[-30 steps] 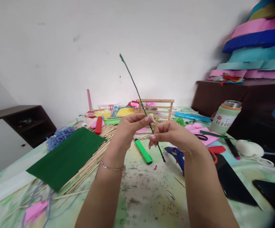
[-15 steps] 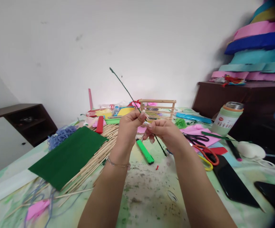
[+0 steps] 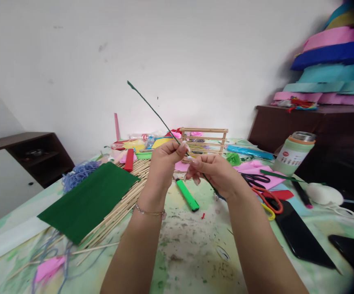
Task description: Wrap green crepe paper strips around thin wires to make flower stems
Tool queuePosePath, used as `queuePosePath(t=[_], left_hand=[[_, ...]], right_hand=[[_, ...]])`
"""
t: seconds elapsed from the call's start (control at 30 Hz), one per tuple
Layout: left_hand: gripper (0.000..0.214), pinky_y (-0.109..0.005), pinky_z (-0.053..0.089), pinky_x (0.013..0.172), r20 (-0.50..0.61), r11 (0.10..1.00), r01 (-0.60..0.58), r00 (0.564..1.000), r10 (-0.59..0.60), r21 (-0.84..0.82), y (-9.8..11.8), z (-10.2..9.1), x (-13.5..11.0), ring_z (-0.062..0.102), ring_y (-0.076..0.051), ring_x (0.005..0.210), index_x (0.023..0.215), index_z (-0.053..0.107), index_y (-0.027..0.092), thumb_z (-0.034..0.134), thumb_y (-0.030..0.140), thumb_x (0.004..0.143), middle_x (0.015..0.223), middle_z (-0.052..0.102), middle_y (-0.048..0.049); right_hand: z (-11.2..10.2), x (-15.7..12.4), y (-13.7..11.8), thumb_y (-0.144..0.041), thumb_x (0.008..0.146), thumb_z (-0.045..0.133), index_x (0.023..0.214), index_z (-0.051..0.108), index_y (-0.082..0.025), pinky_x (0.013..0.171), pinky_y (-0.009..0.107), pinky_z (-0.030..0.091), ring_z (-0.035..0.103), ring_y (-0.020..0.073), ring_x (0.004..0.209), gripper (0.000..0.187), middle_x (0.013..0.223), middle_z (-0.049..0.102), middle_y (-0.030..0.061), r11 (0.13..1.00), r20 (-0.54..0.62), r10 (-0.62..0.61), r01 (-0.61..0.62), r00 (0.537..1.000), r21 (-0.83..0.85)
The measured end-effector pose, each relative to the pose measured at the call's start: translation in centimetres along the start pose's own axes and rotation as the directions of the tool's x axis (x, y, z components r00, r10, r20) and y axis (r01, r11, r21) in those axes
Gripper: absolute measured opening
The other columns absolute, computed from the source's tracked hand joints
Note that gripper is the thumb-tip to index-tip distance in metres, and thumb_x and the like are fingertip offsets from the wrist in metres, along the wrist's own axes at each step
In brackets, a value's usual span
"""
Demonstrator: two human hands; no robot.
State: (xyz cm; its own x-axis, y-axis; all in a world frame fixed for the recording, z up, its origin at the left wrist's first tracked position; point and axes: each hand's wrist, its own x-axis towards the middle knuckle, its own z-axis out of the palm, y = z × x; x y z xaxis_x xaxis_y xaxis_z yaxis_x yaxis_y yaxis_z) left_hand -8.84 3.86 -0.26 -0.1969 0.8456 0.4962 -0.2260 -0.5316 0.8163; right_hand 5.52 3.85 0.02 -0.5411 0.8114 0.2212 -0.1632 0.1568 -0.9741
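Note:
A thin dark green wrapped stick (image 3: pixel 151 108) slants up to the left from my hands, above the table. My left hand (image 3: pixel 164 163) pinches it between thumb and fingers. My right hand (image 3: pixel 214 171) is closed round the stick just below, touching the left hand's fingertips; the stick's lower end is hidden behind it. Under the hands on the table lies a bright green lighter-like bar (image 3: pixel 187 195). A bracelet sits on my left wrist.
A dark green paper sheet (image 3: pixel 89 199) lies on a pile of wooden sticks (image 3: pixel 125 196) at left. Scissors (image 3: pixel 264 195), a dark phone (image 3: pixel 302 234), a pale green bottle (image 3: pixel 293 153) and pink paper stand at right. A wooden stick frame (image 3: pixel 204 141) stands behind.
The stick has tilted further to the left and its tip has dropped lower. My hands have moved closer together, and the right hand now hides the stick's lower end.

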Motion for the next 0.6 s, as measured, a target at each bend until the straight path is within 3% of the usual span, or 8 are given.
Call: queuePosePath(t=[0.13,0.27,0.37,0.47,0.6], left_hand=[[0.036,-0.023,0.038,0.058,-0.15,0.996,-0.082,0.986,0.078,-0.023,-0.45,0.02,0.37,0.046,-0.008,0.058,0.056,0.062,0.015,0.086,0.042,0.054,0.056,0.056,0.003],[0.03,-0.024,0.041,0.061,-0.167,0.991,-0.128,0.979,0.12,-0.039,-0.57,0.0,0.49,0.048,-0.009,0.06,0.058,0.063,0.017,0.083,0.04,0.059,0.059,0.058,0.0021],[0.03,-0.024,0.041,0.063,-0.137,0.987,-0.16,0.978,0.156,-0.02,-0.22,-0.09,0.25,0.049,-0.01,0.062,0.059,0.063,0.017,0.082,0.04,0.06,0.061,0.058,0.0016],[0.03,-0.025,0.042,0.065,-0.082,0.983,-0.181,0.98,0.181,0.006,0.13,-0.22,0.04,0.05,-0.011,0.065,0.059,0.063,0.017,0.082,0.04,0.062,0.064,0.057,0.0011],[0.028,-0.025,0.042,0.066,-0.063,0.982,-0.187,0.98,0.187,0.017,0.13,-0.26,0.07,0.051,-0.011,0.066,0.059,0.064,0.018,0.081,0.039,0.063,0.066,0.059,0.0003]], right_hand=[[-0.3,-0.07,-0.22,-0.039,0.055,0.085,0.071,0.07,-0.018,0.062,0.028,0.049,0.061,0.0127,0.057,0.03,0.061,0.069,0.0007,0.992,-0.198,-0.051,0.026,0.979,-0.125],[-0.03,0.04,-0.04,-0.03,0.058,0.083,0.068,0.069,-0.018,0.059,0.029,0.048,0.061,0.0139,0.057,0.022,0.06,0.068,0.0001,0.952,-0.326,-0.216,0.125,0.92,-0.278],[0.02,0.11,0.11,-0.031,0.067,0.076,0.067,0.069,-0.017,0.057,0.028,0.048,0.06,0.0125,0.055,0.016,0.061,0.069,0.0013,0.947,-0.256,-0.235,0.161,0.938,-0.279],[-0.21,0.11,0.12,-0.036,0.069,0.074,0.063,0.068,-0.017,0.055,0.026,0.047,0.058,0.0103,0.051,0.021,0.061,0.07,0.002,0.985,-0.122,-0.118,0.101,0.985,-0.141],[-0.72,0.12,0.02,-0.042,0.066,0.076,0.061,0.067,-0.017,0.053,0.025,0.046,0.056,0.009,0.048,0.027,0.058,0.068,0.0007,0.998,-0.028,-0.04,0.038,0.999,-0.042]])
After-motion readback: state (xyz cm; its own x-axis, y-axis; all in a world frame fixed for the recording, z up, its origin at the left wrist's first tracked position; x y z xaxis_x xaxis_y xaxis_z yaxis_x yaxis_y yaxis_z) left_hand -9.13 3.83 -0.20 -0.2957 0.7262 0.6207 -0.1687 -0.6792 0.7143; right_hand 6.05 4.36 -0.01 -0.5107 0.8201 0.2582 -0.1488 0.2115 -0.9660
